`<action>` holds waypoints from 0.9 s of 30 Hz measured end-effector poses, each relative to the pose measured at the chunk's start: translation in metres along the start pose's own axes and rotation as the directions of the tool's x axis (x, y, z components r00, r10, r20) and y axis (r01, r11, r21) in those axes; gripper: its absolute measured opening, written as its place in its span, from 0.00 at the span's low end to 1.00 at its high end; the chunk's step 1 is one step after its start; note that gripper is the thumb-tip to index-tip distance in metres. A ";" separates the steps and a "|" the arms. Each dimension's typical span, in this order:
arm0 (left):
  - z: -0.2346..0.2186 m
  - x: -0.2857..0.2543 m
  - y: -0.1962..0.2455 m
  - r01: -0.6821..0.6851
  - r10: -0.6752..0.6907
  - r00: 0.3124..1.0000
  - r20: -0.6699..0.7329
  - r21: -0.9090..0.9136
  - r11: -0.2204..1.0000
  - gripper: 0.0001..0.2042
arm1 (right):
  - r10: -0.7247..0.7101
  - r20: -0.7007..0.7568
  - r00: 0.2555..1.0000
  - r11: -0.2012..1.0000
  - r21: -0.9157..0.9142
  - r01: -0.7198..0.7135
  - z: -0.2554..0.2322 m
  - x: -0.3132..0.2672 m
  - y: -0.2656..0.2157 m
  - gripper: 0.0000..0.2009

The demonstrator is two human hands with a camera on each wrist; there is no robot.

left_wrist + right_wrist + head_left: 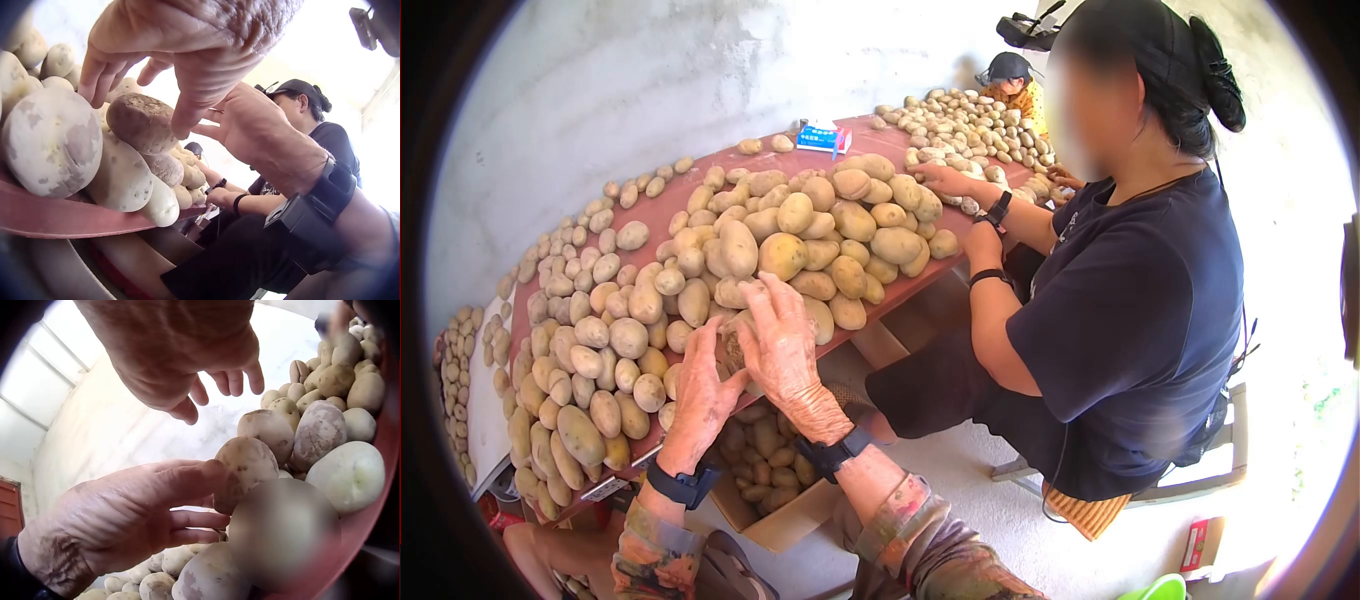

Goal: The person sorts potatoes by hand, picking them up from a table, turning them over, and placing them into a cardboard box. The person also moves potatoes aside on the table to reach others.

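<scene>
My left hand (703, 395) reaches to the front edge of the potato heap (740, 240), its thumb at the end of a brown, rough-skinned potato (142, 123). Its fingers (194, 526) are fairly straight beside the potatoes at the table edge. Close by, my right hand (783, 350) hovers over the same spot, fingers spread and slightly bent. In the right wrist view, a gap shows between that right hand (187, 369) and the potatoes below. Pale, patchy potatoes (55, 142) surround the brown one. The hands partly hide it in the head view.
The red table (700, 178) bears many potatoes. Below its edge stands a cardboard box (785, 530) holding potatoes. A person in a dark shirt (1135, 320) sits at the right, hands at the heap. A blue tissue box (824, 137) lies near the wall; another person (1012, 85) is beyond.
</scene>
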State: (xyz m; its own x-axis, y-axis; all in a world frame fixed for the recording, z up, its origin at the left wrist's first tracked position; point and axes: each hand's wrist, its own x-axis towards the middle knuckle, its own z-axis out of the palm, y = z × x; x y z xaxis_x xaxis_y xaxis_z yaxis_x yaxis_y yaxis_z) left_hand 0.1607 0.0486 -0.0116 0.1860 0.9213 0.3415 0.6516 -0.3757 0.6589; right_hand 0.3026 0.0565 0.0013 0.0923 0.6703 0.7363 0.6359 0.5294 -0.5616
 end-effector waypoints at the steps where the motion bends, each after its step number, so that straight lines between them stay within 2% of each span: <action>1: -0.002 -0.001 -0.001 0.003 -0.003 1.000 -0.001 0.002 1.000 0.35 | -0.023 0.001 1.000 1.000 0.004 0.023 0.001 0.000 -0.003 0.23; 4: -0.010 -0.002 0.007 0.044 -0.046 0.999 -0.015 -0.084 0.996 0.32 | -0.146 0.006 0.989 0.989 0.016 0.146 0.010 -0.005 -0.008 0.21; 7: -0.019 -0.005 0.000 -0.060 0.058 0.995 -0.079 -0.022 0.998 0.29 | -0.182 0.033 0.983 0.981 0.077 0.179 0.016 -0.008 -0.018 0.22; 8: -0.022 -0.004 -0.004 -0.093 0.092 0.992 -0.092 -0.011 0.996 0.25 | -0.182 0.043 0.982 0.981 0.082 0.178 0.018 -0.009 -0.021 0.22; 11: -0.030 0.000 -0.023 -0.073 0.058 0.994 -0.095 -0.168 0.983 0.22 | -0.186 0.106 0.977 0.981 0.081 0.178 0.024 -0.014 -0.027 0.21; 12: -0.033 0.001 -0.032 0.018 -0.033 0.998 -0.054 -0.253 0.967 0.21 | -0.186 0.101 0.977 0.981 0.078 0.179 0.028 -0.016 -0.028 0.21; 15: -0.045 0.002 -0.042 0.122 -0.133 0.991 0.013 -0.500 0.857 0.22 | -0.194 0.098 0.976 0.979 0.089 0.186 0.033 -0.017 -0.030 0.21; 19: -0.064 -0.005 -0.033 0.151 -0.190 0.982 -0.014 -0.553 0.820 0.17 | -0.181 0.140 0.973 0.979 0.122 0.165 0.039 -0.020 -0.037 0.21; 22: -0.077 -0.009 -0.026 0.123 -0.163 0.986 -0.025 -0.547 0.828 0.17 | -0.171 0.181 0.969 0.978 0.147 0.145 0.049 -0.023 -0.040 0.20; 24: -0.081 -0.012 -0.025 0.119 -0.186 0.981 -0.051 -0.598 0.793 0.16 | -0.182 0.215 0.959 0.979 0.131 0.157 0.055 -0.026 -0.040 0.21; 27: -0.081 -0.019 -0.038 0.112 -0.187 0.981 -0.047 -0.650 0.752 0.15 | -0.162 0.211 0.964 0.978 0.168 0.128 0.066 -0.032 -0.043 0.22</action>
State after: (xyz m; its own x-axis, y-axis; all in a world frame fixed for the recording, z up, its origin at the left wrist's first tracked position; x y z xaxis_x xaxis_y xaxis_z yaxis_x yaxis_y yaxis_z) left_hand 0.0726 0.0376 0.0116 0.0260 0.9696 0.2432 0.0326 -0.2440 0.9692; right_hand 0.2214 0.0467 -0.0235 -0.1761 0.6700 0.7212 0.5050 0.6904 -0.5181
